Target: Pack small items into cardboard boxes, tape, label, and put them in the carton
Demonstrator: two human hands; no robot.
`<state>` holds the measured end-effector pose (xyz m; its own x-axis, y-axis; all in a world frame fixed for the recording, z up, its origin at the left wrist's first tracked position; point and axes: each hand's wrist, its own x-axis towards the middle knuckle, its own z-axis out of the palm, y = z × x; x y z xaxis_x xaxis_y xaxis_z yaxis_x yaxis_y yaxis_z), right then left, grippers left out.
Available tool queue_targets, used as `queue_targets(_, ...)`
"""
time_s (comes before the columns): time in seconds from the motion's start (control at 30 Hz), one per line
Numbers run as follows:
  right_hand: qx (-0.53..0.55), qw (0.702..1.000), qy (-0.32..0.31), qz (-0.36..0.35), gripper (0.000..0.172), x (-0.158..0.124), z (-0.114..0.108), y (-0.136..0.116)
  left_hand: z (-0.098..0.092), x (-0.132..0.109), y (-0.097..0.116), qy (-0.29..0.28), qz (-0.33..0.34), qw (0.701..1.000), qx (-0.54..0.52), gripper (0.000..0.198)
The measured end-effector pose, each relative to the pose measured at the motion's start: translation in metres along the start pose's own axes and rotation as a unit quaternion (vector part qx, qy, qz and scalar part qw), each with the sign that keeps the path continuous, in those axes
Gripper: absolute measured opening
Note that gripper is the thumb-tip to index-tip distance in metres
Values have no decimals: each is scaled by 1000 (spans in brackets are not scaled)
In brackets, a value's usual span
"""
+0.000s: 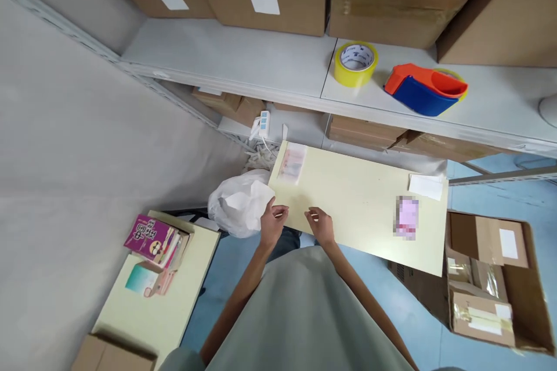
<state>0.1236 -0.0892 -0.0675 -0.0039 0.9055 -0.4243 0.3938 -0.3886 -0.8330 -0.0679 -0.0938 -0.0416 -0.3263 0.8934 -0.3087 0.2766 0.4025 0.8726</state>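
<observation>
My left hand [273,221] hovers at the near edge of the pale yellow table [348,197], its fingers loosely bent and apart with nothing in them. Just to its right, my right hand [320,225] is held the same way, also without anything between its fingers. A gap separates the two hands. Beyond my left hand, a clear sleeve with a pinkish print [292,163] lies at the table's far left corner. On the right end are a pixelated pink item [407,217] and a white paper slip [426,186].
A white plastic bag [239,203] hangs left of the table. The shelf [243,58] ahead carries a yellow tape roll [355,65], an orange-and-blue tape dispenser [424,90] and cartons. An open carton [533,301] stands at right; a side table [191,261] with books is at left.
</observation>
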Motion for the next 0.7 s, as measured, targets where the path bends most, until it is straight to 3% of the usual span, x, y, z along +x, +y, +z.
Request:
queue_targets(0.17, 8, 999, -35, -28, 29, -20, -11, -1, -4, -41, 7, 16, -9, 1000, 6, 64)
queue_targets(0.37, 14, 996, -60, -63, 31, -42, -19, -14, -27, -66, 23, 38, -1, 999, -24, 65)
queue_targets(0.53, -3, 992, -73, -102, 31, -63, -12, -35, -64, -88, 15, 60, 29, 996, -66, 67)
queue_targets(0.7, -34, 984, -84, -151, 36, -95, 19, -58, -123, -119, -29, 103, 49, 989, -90, 66)
